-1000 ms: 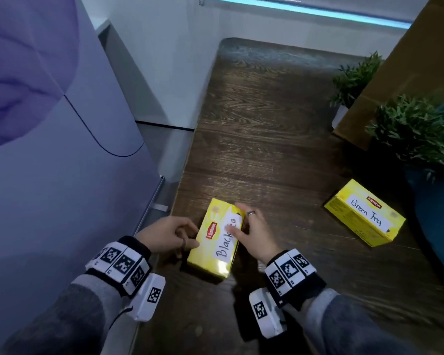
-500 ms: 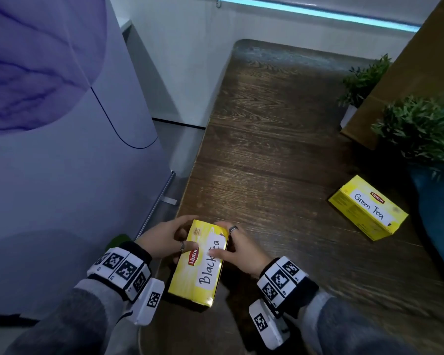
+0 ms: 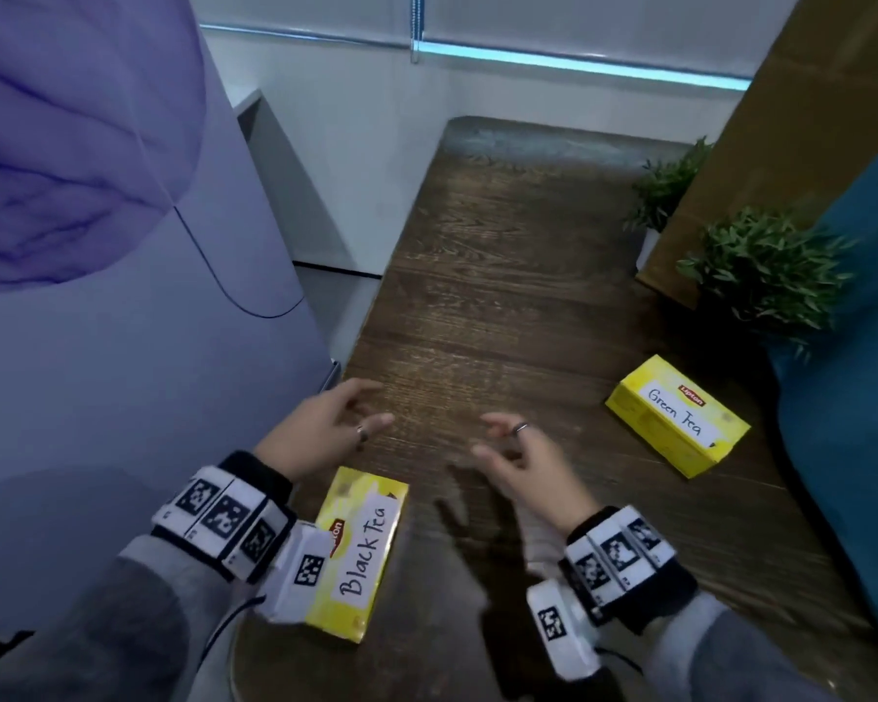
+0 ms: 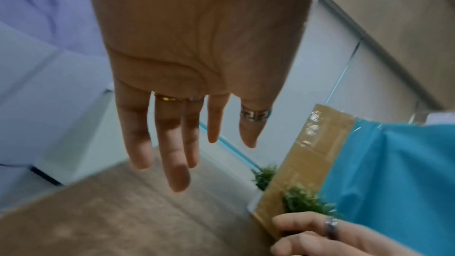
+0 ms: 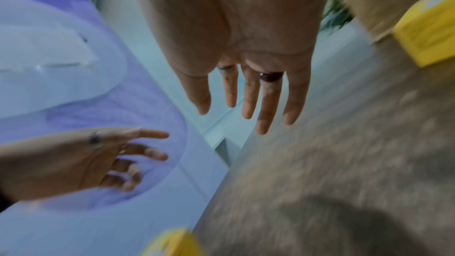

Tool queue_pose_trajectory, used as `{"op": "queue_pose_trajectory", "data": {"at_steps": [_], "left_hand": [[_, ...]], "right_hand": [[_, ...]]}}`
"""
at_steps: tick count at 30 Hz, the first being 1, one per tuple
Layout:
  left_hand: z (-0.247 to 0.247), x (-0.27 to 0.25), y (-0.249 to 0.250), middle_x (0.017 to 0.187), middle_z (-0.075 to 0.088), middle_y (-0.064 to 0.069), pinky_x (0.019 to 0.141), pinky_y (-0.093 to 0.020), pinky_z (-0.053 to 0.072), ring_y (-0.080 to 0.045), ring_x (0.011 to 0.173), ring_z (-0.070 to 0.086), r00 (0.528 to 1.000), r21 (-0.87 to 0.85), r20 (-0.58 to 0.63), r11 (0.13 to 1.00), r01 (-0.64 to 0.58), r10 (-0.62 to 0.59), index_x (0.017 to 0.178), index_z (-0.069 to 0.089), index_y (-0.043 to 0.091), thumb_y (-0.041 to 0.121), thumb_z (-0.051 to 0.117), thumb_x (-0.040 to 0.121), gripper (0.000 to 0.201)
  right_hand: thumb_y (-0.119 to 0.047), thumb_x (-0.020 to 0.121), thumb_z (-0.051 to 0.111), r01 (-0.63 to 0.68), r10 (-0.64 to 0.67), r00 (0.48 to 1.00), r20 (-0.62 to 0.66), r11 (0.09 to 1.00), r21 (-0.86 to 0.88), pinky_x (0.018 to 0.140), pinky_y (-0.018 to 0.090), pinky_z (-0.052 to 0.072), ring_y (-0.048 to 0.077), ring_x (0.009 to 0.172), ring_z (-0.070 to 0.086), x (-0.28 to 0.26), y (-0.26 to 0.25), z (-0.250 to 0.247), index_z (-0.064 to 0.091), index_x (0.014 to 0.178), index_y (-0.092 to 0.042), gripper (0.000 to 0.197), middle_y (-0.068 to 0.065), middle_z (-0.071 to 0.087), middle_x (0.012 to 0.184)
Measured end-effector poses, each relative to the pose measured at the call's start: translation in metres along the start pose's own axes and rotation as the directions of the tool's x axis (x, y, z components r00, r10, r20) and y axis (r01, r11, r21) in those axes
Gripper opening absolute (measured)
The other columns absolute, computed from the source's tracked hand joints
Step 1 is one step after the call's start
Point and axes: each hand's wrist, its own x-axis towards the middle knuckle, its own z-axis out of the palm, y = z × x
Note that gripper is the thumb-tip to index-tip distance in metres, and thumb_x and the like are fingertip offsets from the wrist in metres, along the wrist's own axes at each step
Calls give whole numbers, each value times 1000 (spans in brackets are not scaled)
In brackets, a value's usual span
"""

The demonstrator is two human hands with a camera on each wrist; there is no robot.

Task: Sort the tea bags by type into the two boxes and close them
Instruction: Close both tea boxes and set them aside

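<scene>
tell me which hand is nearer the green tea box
Right. The right hand hovers empty over the table, left of the Green Tea box; the left hand is farther left, by the table edge.

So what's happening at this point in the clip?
A person is at a dark wooden table with two closed yellow Lipton boxes. Neither is held: the left hand and right hand hover open above the table. The box labelled Black Tea lies at the near edge by the left wrist; the Green Tea box lies off to the right. No loose tea bags are visible.
</scene>
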Motion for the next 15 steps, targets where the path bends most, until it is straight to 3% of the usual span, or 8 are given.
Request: {"op": "queue_pose_trajectory", "data": {"at_steps": [4,6,9,10,12,15], "left_hand": [[43,25,60,100,59,3,61,-14,49,-11,78,63,985,-232,164,973,-10,50,122,52,17,24,58,89,34],[78,45,86,93,60,1,60,-20,47,-12,70,60,971,-307,236,951,31,45,120,53,15,20,58,90,31],[135,76,117,80,57,3,50,-12,42,-7,62,52,953,-320,304,942,102,0,124,50,10,18,58,90,36],[153,85,124,84,59,-1,50,-13,42,-8,64,51,943,-335,332,930,148,-30,126,48,9,18,58,90,39],[187,99,136,108,57,-9,58,-21,47,-17,81,55,917,-357,385,901,247,-99,134,40,12,20,57,90,48],[226,114,142,125,47,-8,72,-34,50,-24,106,50,892,-363,410,864,350,-189,141,30,20,29,54,92,55]], "right_hand": [[-13,87,62,-63,79,953,-294,996,61,83,24,43,20,97,58,4,26,-86,57,104,-19,19,3,60,96],[-14,87,62,-139,128,909,-398,990,2,90,29,41,21,105,56,5,54,-128,60,107,-15,20,7,61,102],[-25,85,64,-346,246,855,-457,926,-149,102,41,38,32,119,49,8,99,-177,59,119,-15,36,16,55,124],[-29,84,64,-420,302,837,-455,888,-184,104,42,36,35,122,46,9,111,-188,55,125,-16,44,17,49,132],[-34,82,67,-528,411,798,-441,830,-181,109,43,29,38,130,36,8,131,-202,43,137,-18,61,15,31,146],[-35,78,73,-579,500,795,-343,794,-184,113,40,22,35,139,25,9,158,-210,26,146,-15,85,15,17,153]]}}
